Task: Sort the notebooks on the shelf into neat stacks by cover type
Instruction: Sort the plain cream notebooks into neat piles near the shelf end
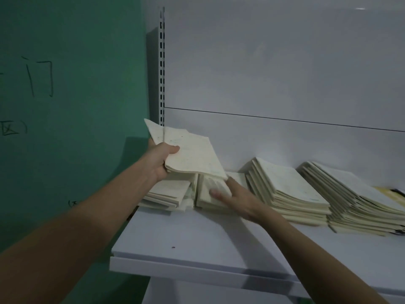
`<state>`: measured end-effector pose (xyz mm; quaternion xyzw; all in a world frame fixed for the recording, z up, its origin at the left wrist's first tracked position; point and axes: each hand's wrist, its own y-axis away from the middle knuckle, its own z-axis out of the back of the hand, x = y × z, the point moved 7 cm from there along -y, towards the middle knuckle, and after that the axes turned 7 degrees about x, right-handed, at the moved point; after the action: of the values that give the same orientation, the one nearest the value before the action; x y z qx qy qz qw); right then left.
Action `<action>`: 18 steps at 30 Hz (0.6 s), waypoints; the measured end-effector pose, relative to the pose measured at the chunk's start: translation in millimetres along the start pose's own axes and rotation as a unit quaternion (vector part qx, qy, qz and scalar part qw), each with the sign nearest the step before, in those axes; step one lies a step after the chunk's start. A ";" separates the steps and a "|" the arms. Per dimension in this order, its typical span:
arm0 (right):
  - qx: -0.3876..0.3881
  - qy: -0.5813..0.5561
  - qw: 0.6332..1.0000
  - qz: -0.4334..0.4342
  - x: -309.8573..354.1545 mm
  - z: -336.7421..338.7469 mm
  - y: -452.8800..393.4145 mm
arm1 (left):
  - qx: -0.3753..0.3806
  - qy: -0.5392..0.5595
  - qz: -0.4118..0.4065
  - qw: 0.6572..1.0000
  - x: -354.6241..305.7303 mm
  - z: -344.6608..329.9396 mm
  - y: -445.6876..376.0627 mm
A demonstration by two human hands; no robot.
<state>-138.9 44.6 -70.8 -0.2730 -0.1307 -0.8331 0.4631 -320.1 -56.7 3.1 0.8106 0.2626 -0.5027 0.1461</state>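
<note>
Two hands: both reach over the white shelf (197, 244), apart from each other.
Left hand (161, 160): clamped on a raised bundle of cream notebooks (188, 152), thumb on top, fingers underneath; the bundle is tilted, its far corner up by the slotted upright (162, 69).
Right hand (235, 197): fingers straight and spread, pressing flat on the low stack (208, 199) just under the raised bundle.
Leftmost stack (168, 194): on the shelf below the left hand, touching the low stack.
Tall slanted stacks (293, 194): two more piles to the right of the right hand, leaning back against the rear panel (285, 73).
Green wall (72, 84): left of the shelf, with handwritten marks.
</note>
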 end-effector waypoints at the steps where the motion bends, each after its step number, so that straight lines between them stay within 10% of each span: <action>1: 0.029 0.089 0.995 -0.023 -9.9 -14.2 -1.2 | 0.000 0.004 0.005 1.000 2.2 1.5 0.3; 4: 0.006 0.253 0.967 -0.012 -16.1 -30.8 -0.9 | 0.001 0.007 0.029 1.000 10.6 8.4 -0.5; 18: -0.101 0.253 0.962 0.007 -3.8 -14.2 28.9 | 0.010 0.030 0.052 0.998 23.2 14.0 -8.4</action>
<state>-117.7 25.0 -85.5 -0.0998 0.0776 -0.8807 0.4565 -327.0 -50.3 -23.7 0.8391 0.2192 -0.4728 0.1557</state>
